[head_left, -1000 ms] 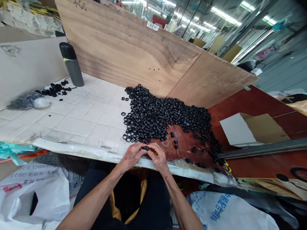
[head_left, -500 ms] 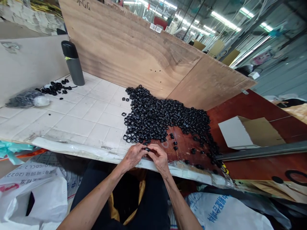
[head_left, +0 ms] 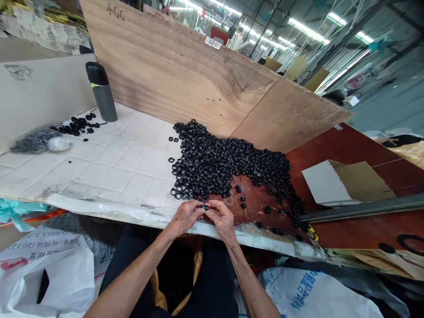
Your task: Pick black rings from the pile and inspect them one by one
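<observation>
While left hand [head_left: 184, 217] and right hand [head_left: 222, 218] both pinch one small black plastic ring [head_left: 204, 206], big loose pile of black rings [head_left: 225, 161] lies just beyond on table [head_left: 109, 163].

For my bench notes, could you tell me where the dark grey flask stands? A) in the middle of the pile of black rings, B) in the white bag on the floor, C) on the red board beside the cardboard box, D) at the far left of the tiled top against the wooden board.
D: the flask stands upright on the tiled top, against the wooden board.

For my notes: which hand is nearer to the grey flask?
Left. The left hand lies on the grey flask side; the right hand is farther right.
</observation>
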The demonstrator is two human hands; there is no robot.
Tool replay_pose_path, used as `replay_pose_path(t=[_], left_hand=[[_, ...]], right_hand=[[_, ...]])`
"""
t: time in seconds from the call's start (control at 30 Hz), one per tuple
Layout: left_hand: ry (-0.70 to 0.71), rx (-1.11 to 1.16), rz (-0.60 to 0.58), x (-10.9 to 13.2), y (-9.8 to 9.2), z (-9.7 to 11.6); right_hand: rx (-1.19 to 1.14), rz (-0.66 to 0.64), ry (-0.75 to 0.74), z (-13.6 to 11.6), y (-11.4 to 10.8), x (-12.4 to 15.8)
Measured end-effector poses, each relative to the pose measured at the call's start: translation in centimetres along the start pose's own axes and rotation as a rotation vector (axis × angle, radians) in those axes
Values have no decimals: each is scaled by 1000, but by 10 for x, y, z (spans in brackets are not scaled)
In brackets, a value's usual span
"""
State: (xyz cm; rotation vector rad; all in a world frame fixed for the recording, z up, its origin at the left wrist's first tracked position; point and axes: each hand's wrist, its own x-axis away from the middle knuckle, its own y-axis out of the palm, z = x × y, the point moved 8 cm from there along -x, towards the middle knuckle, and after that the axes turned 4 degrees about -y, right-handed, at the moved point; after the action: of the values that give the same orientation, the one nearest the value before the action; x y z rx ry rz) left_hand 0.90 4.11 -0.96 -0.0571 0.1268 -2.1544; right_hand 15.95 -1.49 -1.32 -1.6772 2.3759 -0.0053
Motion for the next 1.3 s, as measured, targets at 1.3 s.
replay_pose_path(t=[1.3], left_hand=[[416, -342, 90, 22, 0, 25]], right_hand=[[-1, -195, 212, -19, 21, 9]])
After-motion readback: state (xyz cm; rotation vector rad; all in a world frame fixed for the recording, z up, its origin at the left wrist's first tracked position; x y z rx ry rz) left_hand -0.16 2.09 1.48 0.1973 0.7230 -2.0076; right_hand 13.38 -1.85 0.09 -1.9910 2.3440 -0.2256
